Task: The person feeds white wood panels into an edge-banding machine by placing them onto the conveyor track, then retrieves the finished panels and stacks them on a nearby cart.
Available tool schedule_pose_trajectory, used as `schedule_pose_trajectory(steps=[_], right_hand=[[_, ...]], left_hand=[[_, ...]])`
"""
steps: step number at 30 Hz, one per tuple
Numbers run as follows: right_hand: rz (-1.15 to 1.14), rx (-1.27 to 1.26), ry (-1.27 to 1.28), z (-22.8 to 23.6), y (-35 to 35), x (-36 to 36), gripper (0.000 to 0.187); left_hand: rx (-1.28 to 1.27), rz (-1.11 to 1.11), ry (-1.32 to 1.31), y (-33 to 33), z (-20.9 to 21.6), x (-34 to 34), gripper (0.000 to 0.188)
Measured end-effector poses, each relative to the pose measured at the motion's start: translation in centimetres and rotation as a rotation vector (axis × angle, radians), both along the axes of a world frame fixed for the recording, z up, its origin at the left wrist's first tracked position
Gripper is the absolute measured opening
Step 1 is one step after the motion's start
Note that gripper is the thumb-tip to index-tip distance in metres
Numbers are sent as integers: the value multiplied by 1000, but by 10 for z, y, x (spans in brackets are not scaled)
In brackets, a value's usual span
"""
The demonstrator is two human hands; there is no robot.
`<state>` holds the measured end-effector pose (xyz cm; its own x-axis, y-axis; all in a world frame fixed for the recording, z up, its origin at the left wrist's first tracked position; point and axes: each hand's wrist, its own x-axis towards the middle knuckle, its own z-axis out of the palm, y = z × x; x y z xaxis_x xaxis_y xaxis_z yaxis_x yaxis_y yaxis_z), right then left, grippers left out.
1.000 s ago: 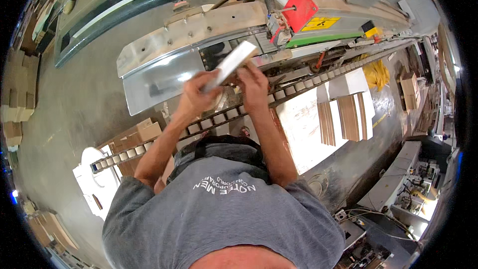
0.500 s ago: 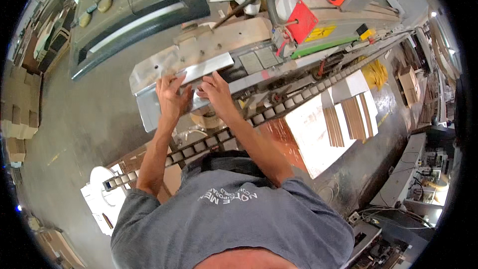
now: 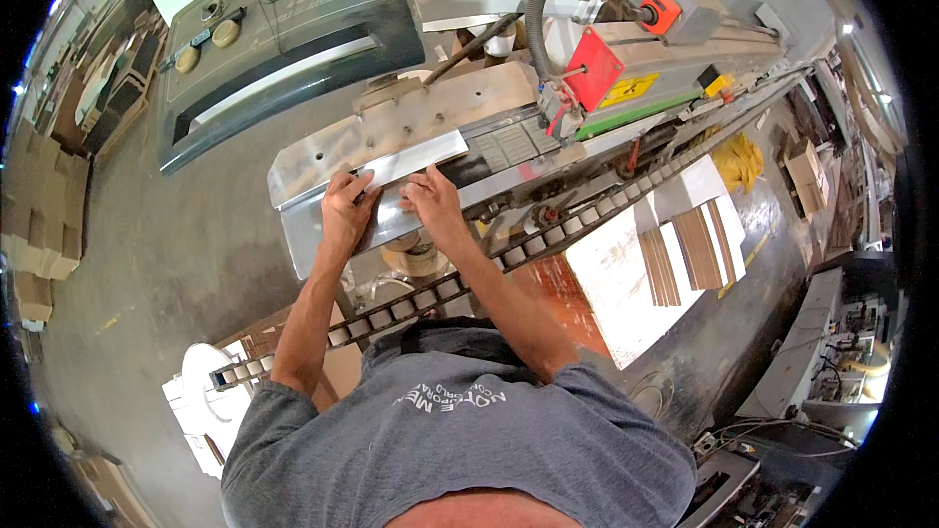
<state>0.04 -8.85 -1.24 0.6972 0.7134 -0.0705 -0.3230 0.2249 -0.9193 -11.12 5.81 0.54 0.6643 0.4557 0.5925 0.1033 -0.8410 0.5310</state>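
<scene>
A long white strip lies along the metal bed of a machine, against a worn metal fence plate. My left hand is at the strip's left end, its bent fingers closed on the near edge. To its right, my right hand hovers low over the bright metal ledge; its fingers are loosely bent and apart, the index fingertip close to the strip's near edge. Part of what lies under the fingers is hidden.
A red plate and hose stand right of the fence. A control panel with knobs is at far left. A roller rail crosses before me; brown strips lie on a white board.
The machine sits slightly lower and farther right in view. My left fingers have drawn in closer together at the strip's end. My right hand stays nearly in place.
</scene>
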Motion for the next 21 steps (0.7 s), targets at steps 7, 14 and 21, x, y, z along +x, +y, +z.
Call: schedule_pose_trajectory(steps=[7, 14, 21], right_hand=[[-44, 29, -129, -9, -12, 21, 37], [-84, -8, -111, 10, -35, 60, 25], [-182, 6, 48, 7, -64, 114, 22]], left_hand=[[11, -33, -13, -11, -2, 22, 27], [38, -76, 7, -30, -3, 66, 26], [50, -97, 32, -62, -5, 127, 22]])
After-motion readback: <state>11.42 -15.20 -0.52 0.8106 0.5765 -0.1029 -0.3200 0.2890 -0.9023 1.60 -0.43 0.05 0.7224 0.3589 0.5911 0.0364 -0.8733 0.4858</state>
